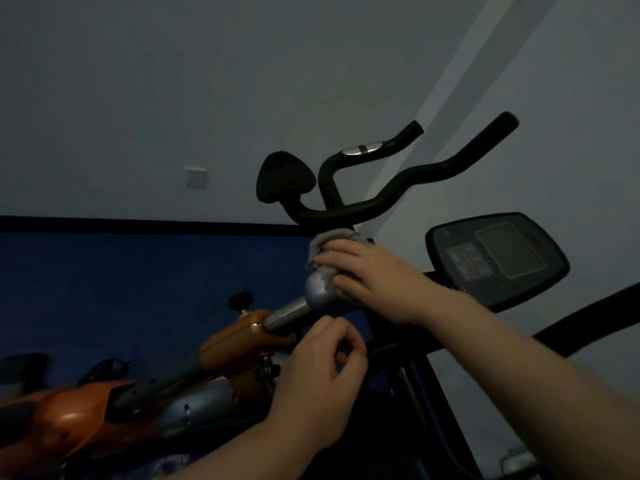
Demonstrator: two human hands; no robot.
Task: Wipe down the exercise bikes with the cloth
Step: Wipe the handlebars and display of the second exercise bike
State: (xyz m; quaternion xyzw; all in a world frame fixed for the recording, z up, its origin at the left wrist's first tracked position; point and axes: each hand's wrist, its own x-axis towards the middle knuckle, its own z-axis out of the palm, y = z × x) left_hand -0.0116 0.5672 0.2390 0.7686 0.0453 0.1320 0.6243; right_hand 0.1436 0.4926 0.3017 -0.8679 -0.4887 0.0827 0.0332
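An orange and silver exercise bike [228,344] fills the lower left, its silver stem [287,313] rising to black handlebars [398,181]. A grey cloth [323,242] is wrapped over the top of the stem, just under the handlebars. My right hand [370,278] grips the cloth against the stem. My left hand [322,375] hovers below the stem with its fingers curled and nothing visible in them. The room is dim.
The bike's black console [495,254] with a screen sits right of my right hand. A black adjustment knob [240,301] sticks up from the orange frame. A grey wall with a white socket [196,176] and a blue lower panel [138,271] lie behind.
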